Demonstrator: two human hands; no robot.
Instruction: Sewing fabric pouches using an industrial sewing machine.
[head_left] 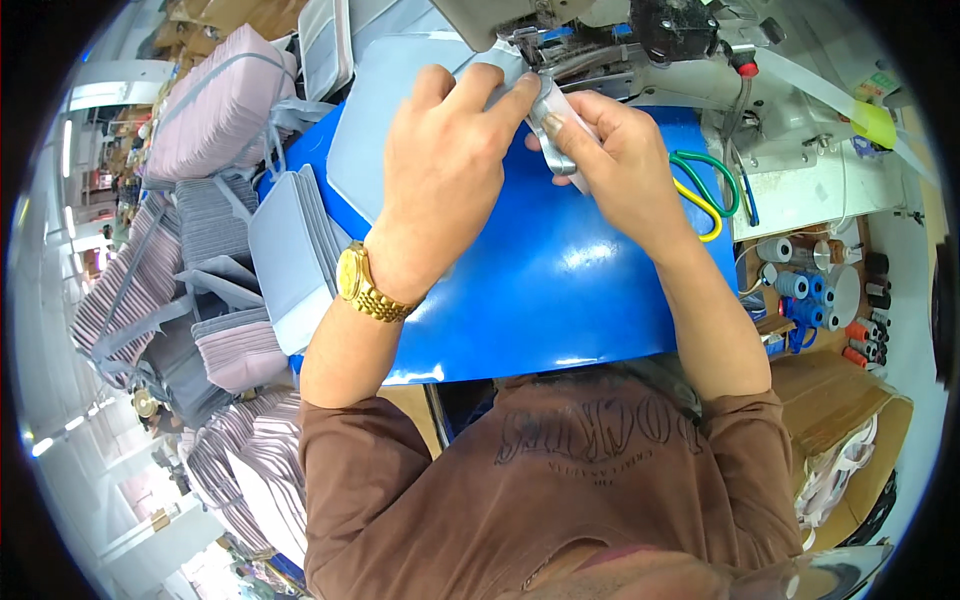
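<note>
A light grey, round-cornered fabric panel (362, 130) lies on the blue work surface, its far edge at the sewing machine (655, 80). My left hand (440, 175) bends over the panel, fingers closed and pressing its edge close to the machine's needle area. Between thumb and fingers my right hand (628, 165) pinches a shiny grey strip (552, 150), which curls down beside the panel's corner. The two hands nearly meet there. What lies under the left fingertips is hidden.
Green-and-yellow-handled scissors (722, 200) lie right of my right hand. Stacked grey panels (290, 230) lean at the left, near tied pink-edged bundles (220, 105). Thread spools (800, 285) and a cardboard box (850, 400) stand at the right.
</note>
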